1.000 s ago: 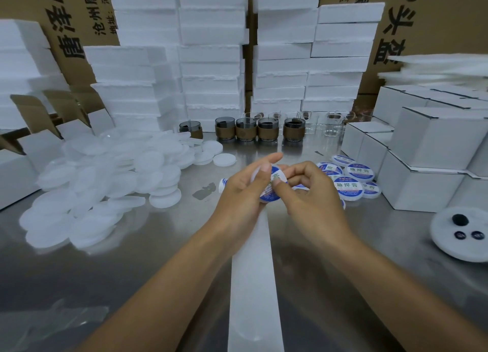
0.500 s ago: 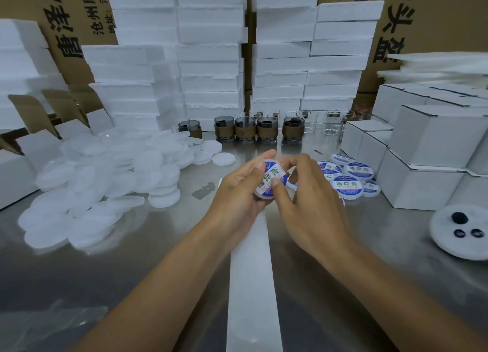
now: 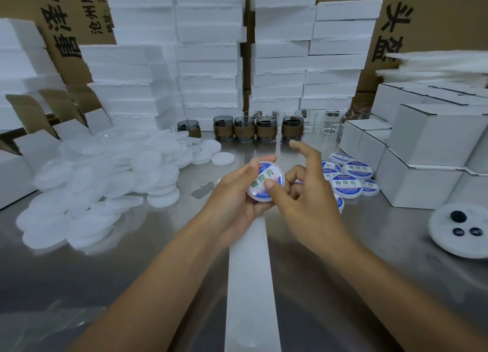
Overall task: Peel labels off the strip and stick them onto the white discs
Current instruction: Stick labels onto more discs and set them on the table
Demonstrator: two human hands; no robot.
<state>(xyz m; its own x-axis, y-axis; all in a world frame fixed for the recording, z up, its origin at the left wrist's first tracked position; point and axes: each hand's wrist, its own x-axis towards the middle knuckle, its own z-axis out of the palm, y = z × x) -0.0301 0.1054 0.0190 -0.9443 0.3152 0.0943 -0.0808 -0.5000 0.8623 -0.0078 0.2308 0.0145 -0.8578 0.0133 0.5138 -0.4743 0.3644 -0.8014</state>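
My left hand (image 3: 235, 201) grips a white disc (image 3: 261, 174) just above the table, its blue and white label facing me. My right hand (image 3: 309, 196) is against the disc's right side. Its thumb presses on the label's lower edge, its middle fingers curl at the rim, and its index finger points up, off the disc. The white backing strip (image 3: 249, 285) runs from under my hands to the near edge. Blank white discs (image 3: 105, 172) are heaped on the left. Several labelled discs (image 3: 348, 180) lie to the right of my hands.
The steel table (image 3: 158, 246) has white foam blocks (image 3: 211, 61) stacked at the back, with small jars (image 3: 244, 128) in front of them. White cartons (image 3: 422, 166) stand on the right. A white plate (image 3: 459, 233) with dark bits sits near the right edge.
The disc has tilted so its label faces me more fully. My right index finger has lifted off it and points up, while the thumb stays on the label.
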